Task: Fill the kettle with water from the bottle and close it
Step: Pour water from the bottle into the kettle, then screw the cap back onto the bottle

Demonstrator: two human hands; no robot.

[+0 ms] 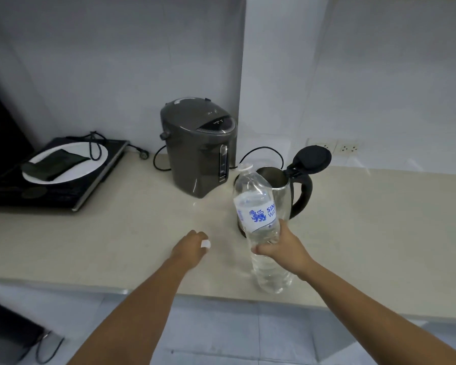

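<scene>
My right hand (282, 248) grips a clear plastic water bottle (256, 206) around its middle. The bottle is uncapped and leans up and to the left in front of the kettle. The steel kettle (282, 188) with a black handle stands on the counter just behind it. Its black lid (312, 158) is flipped up, so the mouth is open. My left hand (192, 247) hovers low over the counter to the left of the bottle, fingers closed on the small white bottle cap (206, 243).
A grey electric water dispenser (199, 146) stands behind and left of the kettle, with black cords beside it. An induction hob (50, 191) carrying a white plate sits at the far left. Wall sockets (334, 147) are at the back right. The counter's front edge (142, 289) runs below my hands.
</scene>
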